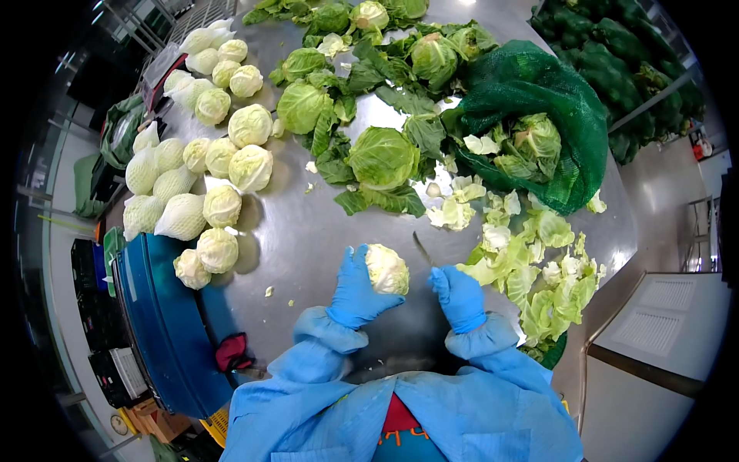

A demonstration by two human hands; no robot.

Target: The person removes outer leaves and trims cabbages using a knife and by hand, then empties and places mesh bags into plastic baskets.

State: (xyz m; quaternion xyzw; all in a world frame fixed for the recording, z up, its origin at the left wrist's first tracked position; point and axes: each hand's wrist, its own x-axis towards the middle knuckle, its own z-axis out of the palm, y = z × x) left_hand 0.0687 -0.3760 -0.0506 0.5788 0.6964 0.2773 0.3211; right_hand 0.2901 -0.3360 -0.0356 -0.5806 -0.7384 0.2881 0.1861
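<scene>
Gripping the pale cabbage point(387, 269) in my left hand point(354, 291), fingers on its left side, thumb along the near side; right hand point(459, 299) closed round the knife point(421, 249), handle hidden in the fist. Blade points away from me, just beside the cabbage, not touching. Cabbage is over the steel table point(308, 239), between the trimmed heads point(218, 250) on the left and the loose leaves point(535, 269) on the right; can't tell if it rests on the steel.

Handling, my judgement: firm grip, no squeeze, or the outer leaves may bruise. Thumb looks like the digit most at risk, so best tucked clear of the blade line before any cut. Short, shallow strokes should beat force; wet gloves could slip, so turn the cabbage rather than twist the knife wrist
</scene>
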